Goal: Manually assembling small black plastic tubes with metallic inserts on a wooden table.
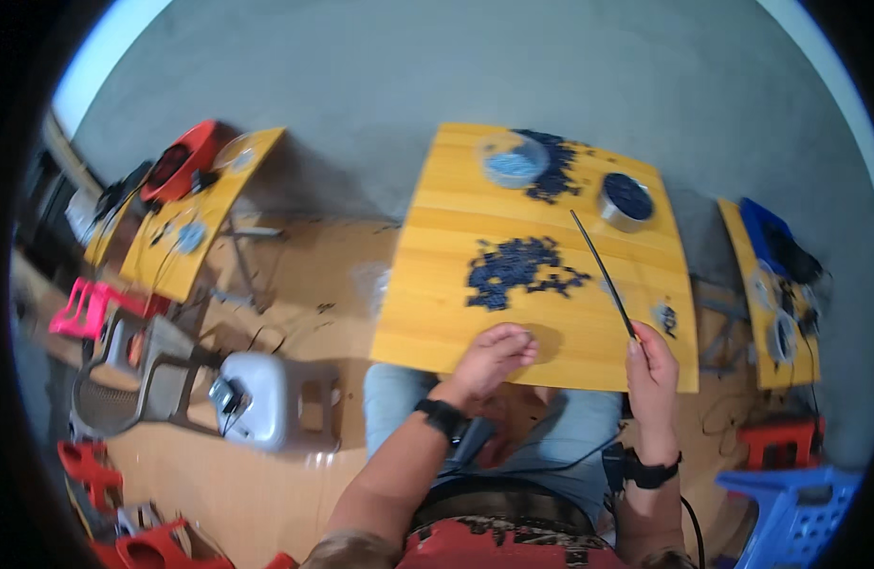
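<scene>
One view, head | left hand (492, 353): fingers curled together, resting on yellow table (437, 313) edge near dark bead pile (520, 268) | right hand (651, 365): pinching thin black rod (603, 273) at lower end, tip angled up-left over table | rod: likely light, stiff, slippery; grip low.

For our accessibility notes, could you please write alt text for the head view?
A seated person's right hand holds a thin black rod over a yellow table, while the left hand rests near a pile of small dark pieces.
</scene>
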Available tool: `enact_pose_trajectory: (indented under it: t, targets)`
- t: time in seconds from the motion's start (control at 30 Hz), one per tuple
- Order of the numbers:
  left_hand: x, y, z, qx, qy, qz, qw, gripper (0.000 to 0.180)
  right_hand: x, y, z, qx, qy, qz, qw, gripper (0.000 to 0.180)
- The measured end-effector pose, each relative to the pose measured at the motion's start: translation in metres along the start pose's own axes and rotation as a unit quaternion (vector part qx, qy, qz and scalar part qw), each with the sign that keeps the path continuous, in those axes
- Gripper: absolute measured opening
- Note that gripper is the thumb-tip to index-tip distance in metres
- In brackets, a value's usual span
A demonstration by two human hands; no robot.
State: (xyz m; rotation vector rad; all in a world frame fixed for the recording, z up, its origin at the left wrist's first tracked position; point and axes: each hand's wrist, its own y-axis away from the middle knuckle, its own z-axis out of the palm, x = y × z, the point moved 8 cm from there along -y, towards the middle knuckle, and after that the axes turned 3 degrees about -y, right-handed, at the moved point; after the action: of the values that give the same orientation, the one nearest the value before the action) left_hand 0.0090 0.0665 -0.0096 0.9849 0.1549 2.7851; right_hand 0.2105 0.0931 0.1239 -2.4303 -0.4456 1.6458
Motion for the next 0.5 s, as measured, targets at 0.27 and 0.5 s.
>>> enact_pose_trajectory:
  t: [0.27,0.5]
  targets:
    - [-0.001,-0.004,-0.008,0.006,-0.017,-0.008,1.0,0.008,0.105,0.018,-0.05,0.117,0.0,0.089,0.989,0.021]
    - [-0.001,-0.004,-0.006,0.019,-0.028,-0.01,0.999,0.007,0.1,0.021,-0.059,0.112,0.229,0.125,0.959,0.025]
